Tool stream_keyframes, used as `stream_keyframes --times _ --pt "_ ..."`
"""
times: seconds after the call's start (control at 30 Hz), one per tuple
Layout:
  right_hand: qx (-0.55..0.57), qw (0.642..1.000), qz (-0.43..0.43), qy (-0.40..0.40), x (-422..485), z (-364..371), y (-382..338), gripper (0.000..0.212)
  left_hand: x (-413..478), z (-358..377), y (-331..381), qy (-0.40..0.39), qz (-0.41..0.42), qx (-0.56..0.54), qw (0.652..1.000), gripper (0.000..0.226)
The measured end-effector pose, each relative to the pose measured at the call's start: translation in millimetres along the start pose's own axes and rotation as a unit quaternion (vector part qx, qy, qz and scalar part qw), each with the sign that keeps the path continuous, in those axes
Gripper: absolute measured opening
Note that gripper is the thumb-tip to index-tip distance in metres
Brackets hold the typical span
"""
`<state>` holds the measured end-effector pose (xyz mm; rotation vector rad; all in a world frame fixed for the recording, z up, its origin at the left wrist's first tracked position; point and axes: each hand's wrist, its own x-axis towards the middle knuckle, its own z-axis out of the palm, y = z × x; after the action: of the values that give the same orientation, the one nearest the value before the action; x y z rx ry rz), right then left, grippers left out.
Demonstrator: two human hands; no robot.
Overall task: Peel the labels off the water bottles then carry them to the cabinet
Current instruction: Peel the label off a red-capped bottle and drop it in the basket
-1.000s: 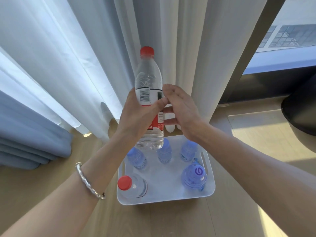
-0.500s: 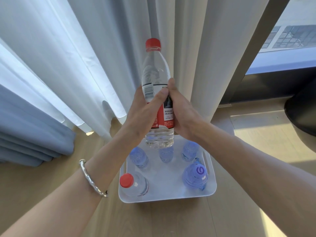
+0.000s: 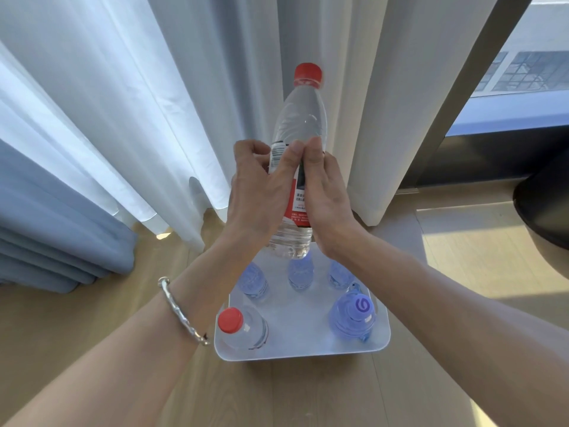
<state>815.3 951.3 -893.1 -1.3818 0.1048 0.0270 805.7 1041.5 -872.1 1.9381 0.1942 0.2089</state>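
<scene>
Water bottle (image 3: pixel 300 124) gripped by left hand (image 3: pixel 257 192) and right hand (image 3: pixel 323 195), above white tray (image 3: pixel 308 352) of bottles

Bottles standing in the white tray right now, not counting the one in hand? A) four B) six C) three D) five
D: the white tray holds three small blue bottles in the back row, a large blue bottle and a red-capped bottle; the held bottle is above it.

Looks like a home living room or bedroom: sheer white curtains (image 3: pixel 154 97) hang beside a big window (image 3: pixel 523 72), above light wood flooring (image 3: pixel 77 334).
</scene>
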Motion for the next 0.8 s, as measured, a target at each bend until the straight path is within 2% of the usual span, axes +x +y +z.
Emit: stream_keyframes --times 0.2,0.3,0.57,0.8 --pt "-0.022 1.0 -0.011 0.013 0.3 -3.7 1.2 0.048 3.6 -4.2 -0.2 0.028 0.005 0.052 0.998 0.028" --pt "-0.033 0.999 -0.014 0.023 0.0 -6.2 1.8 0.045 1.1 -6.4 0.1 0.001 0.014 0.071 0.997 0.032" --pt "-0.095 0.995 -0.021 0.036 -1.9 -5.7 6.3 0.061 0.2 -0.3 -1.5 -0.012 0.019 0.105 0.994 0.026" --pt "-0.103 0.994 -0.023 0.027 -2.8 -4.2 6.8 0.05 1.2 -2.5 -3.0 0.008 0.042 0.11 0.993 0.026"
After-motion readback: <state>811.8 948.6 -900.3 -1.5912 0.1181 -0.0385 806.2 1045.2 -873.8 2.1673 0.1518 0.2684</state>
